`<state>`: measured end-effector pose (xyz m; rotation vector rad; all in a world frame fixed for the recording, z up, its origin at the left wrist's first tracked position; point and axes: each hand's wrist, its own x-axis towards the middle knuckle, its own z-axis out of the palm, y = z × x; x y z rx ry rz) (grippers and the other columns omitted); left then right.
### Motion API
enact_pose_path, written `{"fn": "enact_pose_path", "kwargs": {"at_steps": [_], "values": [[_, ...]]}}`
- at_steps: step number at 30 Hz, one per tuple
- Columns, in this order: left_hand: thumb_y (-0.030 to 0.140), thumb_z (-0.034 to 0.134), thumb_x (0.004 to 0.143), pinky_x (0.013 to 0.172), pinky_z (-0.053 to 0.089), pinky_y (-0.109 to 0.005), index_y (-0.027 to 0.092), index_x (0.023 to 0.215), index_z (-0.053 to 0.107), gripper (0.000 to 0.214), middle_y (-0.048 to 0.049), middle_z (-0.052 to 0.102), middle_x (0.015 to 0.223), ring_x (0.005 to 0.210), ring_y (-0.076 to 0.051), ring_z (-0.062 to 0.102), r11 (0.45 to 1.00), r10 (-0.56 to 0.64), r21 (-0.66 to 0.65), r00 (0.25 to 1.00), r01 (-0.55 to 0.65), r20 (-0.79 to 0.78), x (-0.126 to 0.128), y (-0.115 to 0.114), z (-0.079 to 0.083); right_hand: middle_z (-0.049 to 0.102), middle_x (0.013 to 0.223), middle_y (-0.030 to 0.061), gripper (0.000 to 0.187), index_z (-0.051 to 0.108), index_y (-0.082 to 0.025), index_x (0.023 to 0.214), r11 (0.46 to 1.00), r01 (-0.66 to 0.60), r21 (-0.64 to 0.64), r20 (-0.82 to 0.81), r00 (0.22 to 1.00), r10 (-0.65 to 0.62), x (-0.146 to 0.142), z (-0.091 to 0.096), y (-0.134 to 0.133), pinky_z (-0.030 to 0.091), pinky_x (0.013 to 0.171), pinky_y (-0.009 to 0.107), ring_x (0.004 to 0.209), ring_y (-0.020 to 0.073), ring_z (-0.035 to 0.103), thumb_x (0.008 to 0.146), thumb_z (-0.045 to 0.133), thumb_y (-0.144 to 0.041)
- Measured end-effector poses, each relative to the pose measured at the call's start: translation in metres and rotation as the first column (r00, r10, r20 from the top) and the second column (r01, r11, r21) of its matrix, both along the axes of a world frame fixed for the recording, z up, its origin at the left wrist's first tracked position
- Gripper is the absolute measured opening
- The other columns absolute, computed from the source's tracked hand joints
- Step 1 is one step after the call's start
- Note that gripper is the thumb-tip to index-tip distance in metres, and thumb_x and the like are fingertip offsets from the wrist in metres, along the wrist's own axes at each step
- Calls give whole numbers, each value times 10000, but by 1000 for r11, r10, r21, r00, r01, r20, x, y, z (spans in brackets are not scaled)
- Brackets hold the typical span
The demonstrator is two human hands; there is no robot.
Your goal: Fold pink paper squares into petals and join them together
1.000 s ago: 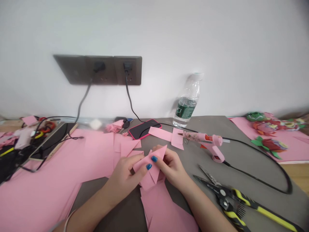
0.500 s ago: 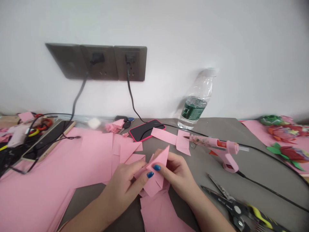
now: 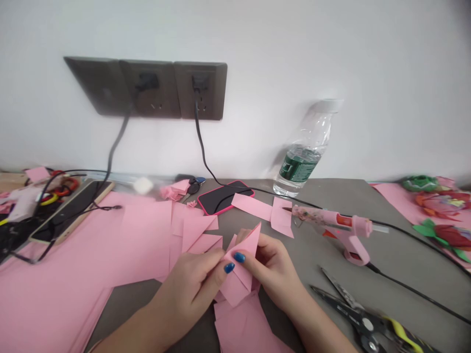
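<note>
A piece of folded pink paper [image 3: 239,283] is held between my two hands above the table. My left hand [image 3: 195,279] pinches its left side, thumb on top. My right hand [image 3: 270,264] grips the right side, with its thumb pressing on the front near the left thumb and its other fingers behind the paper. One pointed corner of the paper stands up between the hands. Below it lies a pile of pink paper pieces [image 3: 245,323]. Folded pink pieces [image 3: 196,233] rest just beyond my left hand.
Pink sheets [image 3: 140,245] spread over the left, with a phone [image 3: 73,211] on them. A pink glue gun [image 3: 331,220], scissors [image 3: 362,318] and paper flowers [image 3: 449,233] lie to the right. Behind are a red-edged phone [image 3: 224,197], a water bottle [image 3: 300,164] and cables.
The view has shifted slightly. Both hands keep hold of the folded paper, whose pointed corner has tipped a little to the right.
</note>
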<state>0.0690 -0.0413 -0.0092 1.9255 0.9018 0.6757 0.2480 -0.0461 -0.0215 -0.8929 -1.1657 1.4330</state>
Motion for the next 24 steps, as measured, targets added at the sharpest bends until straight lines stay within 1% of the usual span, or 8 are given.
{"fn": "enact_pose_path", "kwargs": {"at_steps": [7,13,17,24], "values": [[289,368,1039,476,234,-244,214,698,339,350,68,324,573,478,-93,304,1000,2,0,1000,-2,-10,1,0,1,505,646,-12,267,627,-171,677,1000,26,7,34,999,-26,-1,1,0,407,527,226,583,117,432,824,751,-356],[289,371,1037,473,231,-247,216,697,335,350,68,340,566,476,-94,313,1000,11,-14,1000,-11,-11,2,0,0,493,635,-17,279,621,-176,675,1000,18,17,40,999,-19,-2,4,0,393,511,224,565,111,408,836,740,-369],[292,373,1038,472,228,-248,216,699,330,351,68,333,568,477,-93,307,1000,11,-12,1000,-11,-7,2,0,-1,507,643,-14,267,638,-172,687,1000,15,14,40,999,-16,-2,4,0,382,510,224,566,109,406,841,736,-367],[294,388,1039,467,218,-243,211,692,335,361,71,326,566,475,-85,290,1000,30,-7,1000,-30,1,2,-2,-1,538,650,-14,229,664,-180,712,1000,21,15,10,1000,-21,-2,3,0,401,523,226,562,111,429,842,744,-350]]}}
